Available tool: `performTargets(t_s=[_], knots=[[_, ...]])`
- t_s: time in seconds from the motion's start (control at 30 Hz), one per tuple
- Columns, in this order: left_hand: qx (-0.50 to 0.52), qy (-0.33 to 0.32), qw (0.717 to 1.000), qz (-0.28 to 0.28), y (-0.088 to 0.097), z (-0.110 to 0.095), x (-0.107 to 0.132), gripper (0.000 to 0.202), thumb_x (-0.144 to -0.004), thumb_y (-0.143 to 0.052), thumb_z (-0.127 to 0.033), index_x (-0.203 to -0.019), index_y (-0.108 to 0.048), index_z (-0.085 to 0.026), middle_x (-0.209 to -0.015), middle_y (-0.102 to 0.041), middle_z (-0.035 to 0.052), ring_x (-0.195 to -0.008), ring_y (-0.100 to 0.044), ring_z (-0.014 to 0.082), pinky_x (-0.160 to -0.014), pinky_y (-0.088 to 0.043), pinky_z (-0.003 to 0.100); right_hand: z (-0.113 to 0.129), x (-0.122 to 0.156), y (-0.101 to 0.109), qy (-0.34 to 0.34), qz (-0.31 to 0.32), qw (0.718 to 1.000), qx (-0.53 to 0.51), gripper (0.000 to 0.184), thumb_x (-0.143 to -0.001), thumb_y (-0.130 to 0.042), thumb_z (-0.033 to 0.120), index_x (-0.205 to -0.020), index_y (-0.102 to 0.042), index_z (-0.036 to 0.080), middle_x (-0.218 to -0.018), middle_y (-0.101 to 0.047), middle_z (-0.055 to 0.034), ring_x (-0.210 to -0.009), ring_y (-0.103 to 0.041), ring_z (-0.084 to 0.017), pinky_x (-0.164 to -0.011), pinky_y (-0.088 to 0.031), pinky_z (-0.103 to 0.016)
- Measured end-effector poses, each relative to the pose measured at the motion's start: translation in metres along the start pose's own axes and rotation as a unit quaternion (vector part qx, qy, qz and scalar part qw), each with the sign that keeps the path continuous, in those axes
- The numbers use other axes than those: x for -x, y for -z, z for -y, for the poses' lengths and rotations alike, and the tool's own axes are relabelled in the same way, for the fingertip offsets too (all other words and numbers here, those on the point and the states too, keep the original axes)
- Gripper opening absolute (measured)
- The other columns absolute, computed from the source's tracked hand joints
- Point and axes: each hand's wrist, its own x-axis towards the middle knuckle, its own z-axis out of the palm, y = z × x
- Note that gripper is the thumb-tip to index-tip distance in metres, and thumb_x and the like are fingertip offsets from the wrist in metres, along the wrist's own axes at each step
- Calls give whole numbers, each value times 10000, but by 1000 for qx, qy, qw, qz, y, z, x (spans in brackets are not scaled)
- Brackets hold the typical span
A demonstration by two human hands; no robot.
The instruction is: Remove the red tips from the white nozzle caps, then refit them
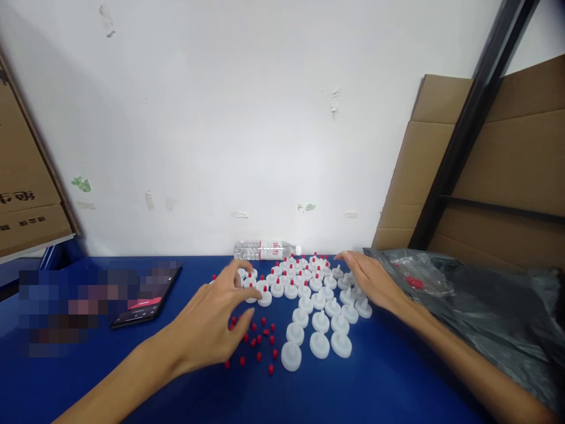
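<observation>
Many white nozzle caps (321,322) stand on the blue table, spouts up. Those toward the back and left carry small red tips, such as one red-tipped cap (278,288); the nearer ones on the right have bare spouts. Loose red tips (259,339) lie scattered in front, partly under my left hand (216,312). That hand hovers with fingers spread and curved, thumb apart, beside the red-tipped caps at the left. My right hand (367,277) reaches over the right edge of the group, fingers stretched out, covering some caps there. Nothing shows in either hand.
A clear water bottle (269,250) lies on its side against the white wall. At the left is a phone (148,295) beside a blurred patch. A grey plastic bag (477,312) with a clear bag of red pieces (414,282) covers the right side. Cardboard (424,153) flanks both sides.
</observation>
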Motion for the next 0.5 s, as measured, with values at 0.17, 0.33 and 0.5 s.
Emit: performTargets(t_s=[0.17, 0.33, 0.5], knots=[[-66, 54, 996, -24, 5, 24, -6, 411, -868, -456, -151, -1080, -767, -316, -1498, -358, 55, -888, -621, 196, -616, -505, 315, 4, 0, 2, 10, -53, 999, -8, 451, -1044, -319, 475, -1025, -701, 236, -1072, -706, -81, -1023, -667, -267, -957, -497, -413], [-155, 151, 976, -33, -9, 45, -14, 421, -978, -347, -183, -1225, -683, -237, -1235, -572, 101, -942, -639, 243, -690, -517, 344, 15, 3, 10, -42, -146, 988, -21, 395, -1038, -366, 496, -1140, -622, 214, -1218, -606, -137, -640, -703, -183, -682, -576, -371], [-183, 194, 964, -5, -17, 58, -14, 361, -980, -370, -182, -1177, -672, -164, -1151, -623, 149, -997, -654, 310, -688, -497, 362, 30, 6, 14, -80, -173, 982, -14, 353, -1029, -407, 503, -1214, -571, 251, -1265, -573, -114, -486, -664, -123, -631, -568, -353]])
